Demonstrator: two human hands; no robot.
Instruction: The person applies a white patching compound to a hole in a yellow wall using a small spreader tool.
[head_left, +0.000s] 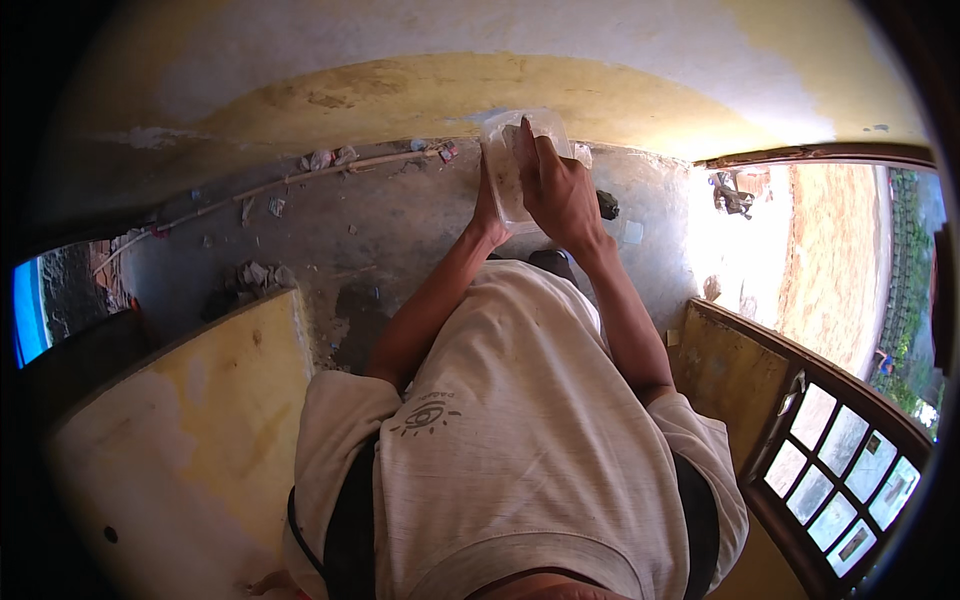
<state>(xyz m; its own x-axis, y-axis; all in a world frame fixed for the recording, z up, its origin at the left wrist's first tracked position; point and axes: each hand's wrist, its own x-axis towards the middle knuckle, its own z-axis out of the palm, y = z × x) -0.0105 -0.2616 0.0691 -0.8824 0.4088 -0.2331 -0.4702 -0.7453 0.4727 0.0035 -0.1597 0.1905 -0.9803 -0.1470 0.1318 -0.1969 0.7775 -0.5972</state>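
L hand (487, 212) grasps clear tub (507, 182) along its left side; R hand (565, 205) is over tub's right side w/ fingers (547, 165) extended across it, and from here I can't tell if it grips anything. Stick (292, 180) lies on flr (420, 215), left of grip; dark item (607, 205), type unclear, is to right; yellow-white wall (400, 85) stands beyond.

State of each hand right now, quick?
Left hand: closed on the left side of the translucent, rectangular plastic container, holding it.
Right hand: over the container, one finger extended; whether it grips anything can't be told.
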